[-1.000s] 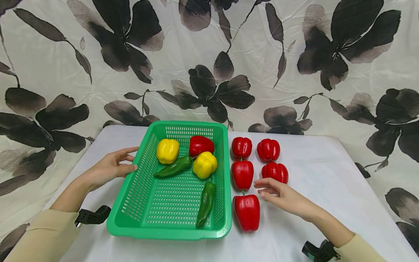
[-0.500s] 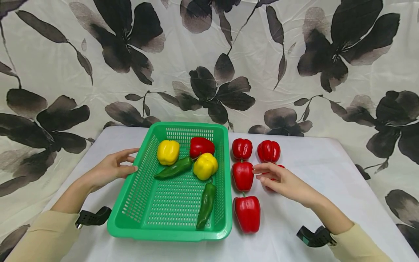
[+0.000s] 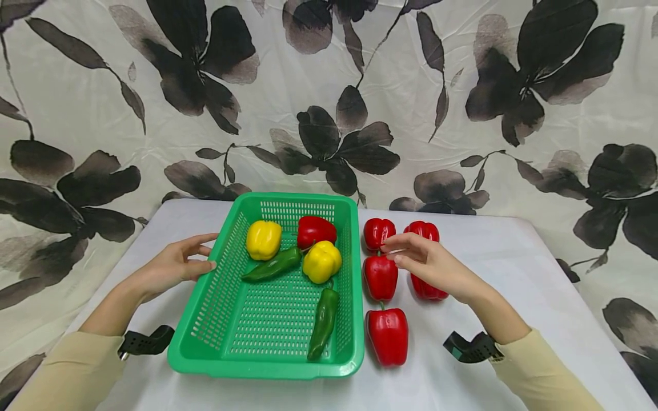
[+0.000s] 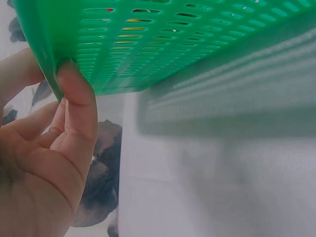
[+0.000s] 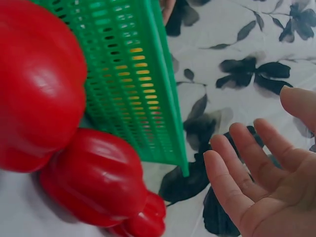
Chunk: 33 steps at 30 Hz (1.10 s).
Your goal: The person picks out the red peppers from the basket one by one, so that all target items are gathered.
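My left hand (image 3: 172,265) pinches the left rim of a green plastic basket (image 3: 264,368); in the left wrist view its fingers (image 4: 79,98) meet the rim from both sides. Over the red bell peppers right of the basket hovers my right hand (image 3: 437,265), fingers extended and holding nothing. Beneath its fingertips stands a red bell pepper (image 3: 380,279), with another red bell pepper (image 3: 378,231) behind. The hand partly hides two more at the right. The right wrist view shows the spread hand (image 5: 266,187) apart from the peppers and basket wall.
Inside the basket lie two yellow bell peppers (image 3: 264,240), a red bell pepper (image 3: 316,230) and two long green peppers (image 3: 324,325). A large red bell pepper (image 3: 388,337) sits nearest the front, close to the basket's right side. A floral cloth (image 3: 329,85) hangs behind the white table (image 3: 514,274).
My right hand has moved away from me and slightly left over the red bell peppers, uncovering part of the right one. My left hand and the basket have stayed put.
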### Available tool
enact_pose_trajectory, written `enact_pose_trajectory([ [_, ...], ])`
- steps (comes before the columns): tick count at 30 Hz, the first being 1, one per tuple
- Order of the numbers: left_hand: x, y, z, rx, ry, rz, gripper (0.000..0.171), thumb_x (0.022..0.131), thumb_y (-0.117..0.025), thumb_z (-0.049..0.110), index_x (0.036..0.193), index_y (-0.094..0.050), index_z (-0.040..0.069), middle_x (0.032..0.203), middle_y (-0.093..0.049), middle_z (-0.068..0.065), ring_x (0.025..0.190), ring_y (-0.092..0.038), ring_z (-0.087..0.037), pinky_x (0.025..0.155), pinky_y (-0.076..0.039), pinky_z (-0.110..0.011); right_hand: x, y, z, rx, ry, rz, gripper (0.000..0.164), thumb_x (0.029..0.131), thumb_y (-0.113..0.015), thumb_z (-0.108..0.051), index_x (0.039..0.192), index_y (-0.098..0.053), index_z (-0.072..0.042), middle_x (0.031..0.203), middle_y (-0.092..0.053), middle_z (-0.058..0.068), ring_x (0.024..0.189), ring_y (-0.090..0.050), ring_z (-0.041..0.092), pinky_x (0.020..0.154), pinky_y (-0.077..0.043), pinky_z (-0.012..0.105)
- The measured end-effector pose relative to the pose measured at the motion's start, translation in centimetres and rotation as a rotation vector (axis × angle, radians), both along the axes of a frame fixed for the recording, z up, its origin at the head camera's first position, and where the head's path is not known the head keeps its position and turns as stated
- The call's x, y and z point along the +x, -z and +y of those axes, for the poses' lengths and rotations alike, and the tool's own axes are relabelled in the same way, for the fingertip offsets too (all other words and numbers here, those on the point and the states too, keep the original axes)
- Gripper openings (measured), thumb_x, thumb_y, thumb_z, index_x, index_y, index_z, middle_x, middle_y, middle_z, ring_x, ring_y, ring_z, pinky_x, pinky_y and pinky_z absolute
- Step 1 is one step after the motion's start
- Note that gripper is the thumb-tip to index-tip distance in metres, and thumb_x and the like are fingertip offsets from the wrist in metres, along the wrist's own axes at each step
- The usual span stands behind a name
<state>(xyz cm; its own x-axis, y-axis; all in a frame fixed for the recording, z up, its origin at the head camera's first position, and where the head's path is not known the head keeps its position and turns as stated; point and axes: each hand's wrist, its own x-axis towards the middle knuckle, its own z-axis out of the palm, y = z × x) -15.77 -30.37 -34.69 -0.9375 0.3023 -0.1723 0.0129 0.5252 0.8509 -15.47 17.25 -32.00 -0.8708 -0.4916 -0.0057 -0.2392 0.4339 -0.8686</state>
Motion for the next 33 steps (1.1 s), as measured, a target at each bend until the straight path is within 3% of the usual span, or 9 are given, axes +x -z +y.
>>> enact_pose_trajectory([
  [9, 0.0, 0.1, -0.2, 0.0, -0.003, -0.001, 0.072, 0.089, -0.06, 0.023, 0.146, -0.02, 0.007, 0.121, -0.045, -0.024, 0.089, -0.061, -0.023, 0.075, -0.055, -0.034, -1.8, -1.2, -2.0, -0.019, -0.022, 0.025, 0.04, 0.089, -0.06, -0.024, 0.127, -0.05, -0.014, 0.125, -0.055, 0.007, 0.114, -0.055, 0.025, 0.089, -0.05, 0.039],
  [21, 0.1, -0.1, 0.0, 0.015, 0.008, 0.0, 0.073, 0.089, -0.06, 0.022, 0.146, -0.019, 0.006, 0.122, -0.046, -0.025, 0.089, -0.062, -0.022, 0.075, -0.055, -0.033, -4.4, -2.2, -4.3, 0.034, -0.031, 0.045, 0.044, 0.091, -0.057, -0.028, 0.132, -0.046, -0.018, 0.13, -0.053, 0.003, 0.117, -0.052, 0.024, 0.089, -0.05, 0.042],
  [33, 0.1, -0.3, 0.0, 0.027, 0.015, -0.001, 0.072, 0.09, -0.059, 0.02, 0.147, -0.018, 0.005, 0.123, -0.045, -0.025, 0.089, -0.062, -0.02, 0.075, -0.054, -0.033, -6.4, -2.8, -7.4, 0.075, -0.115, 0.084, 0.045, 0.091, -0.056, -0.026, 0.133, -0.045, -0.015, 0.129, -0.052, 0.003, 0.117, -0.052, 0.023, 0.094, -0.046, 0.039],
])
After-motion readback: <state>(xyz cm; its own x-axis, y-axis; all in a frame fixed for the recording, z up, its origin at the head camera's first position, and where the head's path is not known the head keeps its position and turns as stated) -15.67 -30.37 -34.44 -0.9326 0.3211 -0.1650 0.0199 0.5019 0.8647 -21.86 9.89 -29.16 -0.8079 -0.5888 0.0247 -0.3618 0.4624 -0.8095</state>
